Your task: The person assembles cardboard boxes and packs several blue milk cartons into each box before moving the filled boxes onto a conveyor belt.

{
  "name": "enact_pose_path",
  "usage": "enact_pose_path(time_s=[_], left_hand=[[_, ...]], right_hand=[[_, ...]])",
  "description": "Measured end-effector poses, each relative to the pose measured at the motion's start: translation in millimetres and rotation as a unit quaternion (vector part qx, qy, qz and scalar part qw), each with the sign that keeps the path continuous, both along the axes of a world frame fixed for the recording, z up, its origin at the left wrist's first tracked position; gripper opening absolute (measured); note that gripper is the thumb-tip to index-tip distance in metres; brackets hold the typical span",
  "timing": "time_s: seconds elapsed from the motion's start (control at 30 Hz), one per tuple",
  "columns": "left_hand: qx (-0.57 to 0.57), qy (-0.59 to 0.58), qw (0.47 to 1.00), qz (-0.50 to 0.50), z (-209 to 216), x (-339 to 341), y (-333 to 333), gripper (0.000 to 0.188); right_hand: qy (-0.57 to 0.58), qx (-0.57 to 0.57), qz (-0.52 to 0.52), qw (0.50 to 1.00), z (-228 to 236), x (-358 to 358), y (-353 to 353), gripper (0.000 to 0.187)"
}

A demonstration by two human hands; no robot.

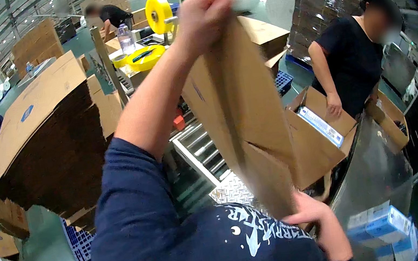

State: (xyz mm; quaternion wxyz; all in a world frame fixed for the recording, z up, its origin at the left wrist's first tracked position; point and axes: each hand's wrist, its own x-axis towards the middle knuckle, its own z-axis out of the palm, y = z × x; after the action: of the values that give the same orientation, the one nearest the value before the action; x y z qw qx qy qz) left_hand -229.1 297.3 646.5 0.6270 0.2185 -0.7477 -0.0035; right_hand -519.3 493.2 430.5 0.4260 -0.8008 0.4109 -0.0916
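Note:
A brown cardboard box (251,123), folded nearly flat, stands tilted upright in front of me. My left hand (207,17) is raised high, its fingers closed round the box's top end. Down at the lower end, my right hand (309,208) grips the cardboard near my body; part of its fingers is hidden and slightly blurred. Just right of this box, an open carton (314,155) holds a blue-and-white package (321,126). A co-worker (344,54) in a black shirt has a hand at that carton.
A tall stack of flat cardboard (48,150) stands at left. Behind my left arm are yellow tape rolls (159,15) and a roller conveyor (204,150). Blue-and-white packages (380,226) lie on the metal table (374,170) at right. Another person (114,17) works farther back.

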Motion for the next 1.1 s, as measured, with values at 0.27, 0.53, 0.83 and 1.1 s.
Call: enact_pose_path(time_s=[0.27,0.53,0.83,1.1], left_hand=[[0.502,0.056,0.858,-0.093,-298,-38,-96,0.112],[0.463,-0.277,0.833,-0.122,-246,-5,-92,0.073],[0.231,-0.741,0.594,-0.212,-267,-29,-79,0.076],[0.363,-0.644,0.371,-0.562,-250,-41,-78,0.073]], right_hand=[[-0.065,0.141,-0.132,0.979,-50,4,-15,0.083],[-0.081,0.032,-0.41,0.908,9,-35,-21,0.047],[0.25,-0.229,-0.378,0.862,-67,68,-109,0.053],[-0.174,0.189,-0.423,0.869,-55,-43,-91,0.043]])
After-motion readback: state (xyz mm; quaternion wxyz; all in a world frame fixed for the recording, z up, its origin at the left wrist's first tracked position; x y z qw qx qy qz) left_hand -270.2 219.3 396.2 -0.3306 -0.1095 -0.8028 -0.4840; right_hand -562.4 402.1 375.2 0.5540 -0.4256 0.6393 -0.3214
